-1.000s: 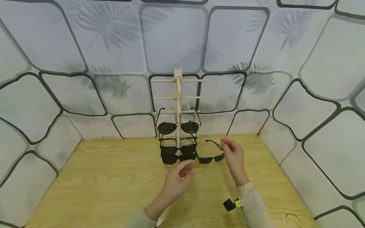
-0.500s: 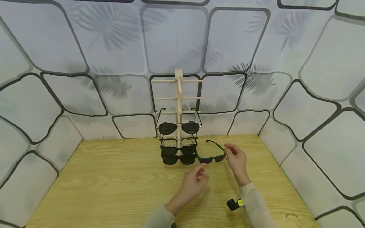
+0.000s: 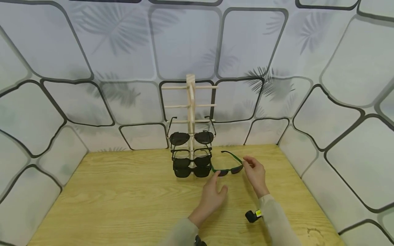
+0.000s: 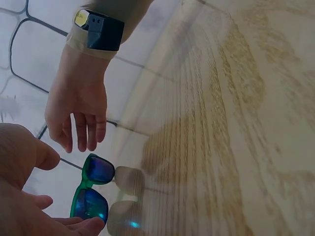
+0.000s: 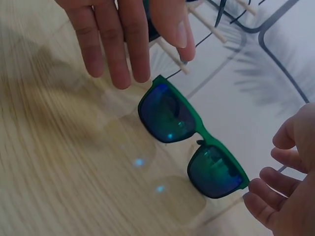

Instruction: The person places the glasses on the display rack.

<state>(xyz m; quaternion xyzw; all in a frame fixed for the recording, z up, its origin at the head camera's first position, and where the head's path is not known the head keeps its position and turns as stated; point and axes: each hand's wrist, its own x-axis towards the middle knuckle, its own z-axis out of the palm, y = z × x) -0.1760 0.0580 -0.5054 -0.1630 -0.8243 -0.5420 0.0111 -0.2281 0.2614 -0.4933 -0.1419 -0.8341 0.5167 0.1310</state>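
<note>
Green-framed sunglasses [image 3: 229,171] with dark, blue-green mirrored lenses lie on the wooden table, temples unfolded toward the back. My left hand [image 3: 212,196] is at their left lens in the head view, thumb spread away from the fingers. Its fingertips overlap the lower lens in the left wrist view; contact is hard to tell. My right hand [image 3: 255,175] is at the frame's right corner, fingers loosely bent. In the right wrist view that right hand [image 5: 290,182] has fingertips at the frame's end, thumb apart. Neither hand grips the sunglasses [image 5: 192,137].
Just left of the green pair stands a wooden display rack [image 3: 191,99] with bare upper pegs. Several glasses hang below, including aviator sunglasses [image 3: 191,138] and black sunglasses [image 3: 192,171] at the bottom. Patterned cloth walls [image 3: 191,44] enclose the table [image 3: 123,198] behind and at both sides.
My left hand has moved right, from in front of the rack to the green sunglasses, and its fingers have spread. The right hand has shifted slightly right and down. The sunglasses look unmoved.
</note>
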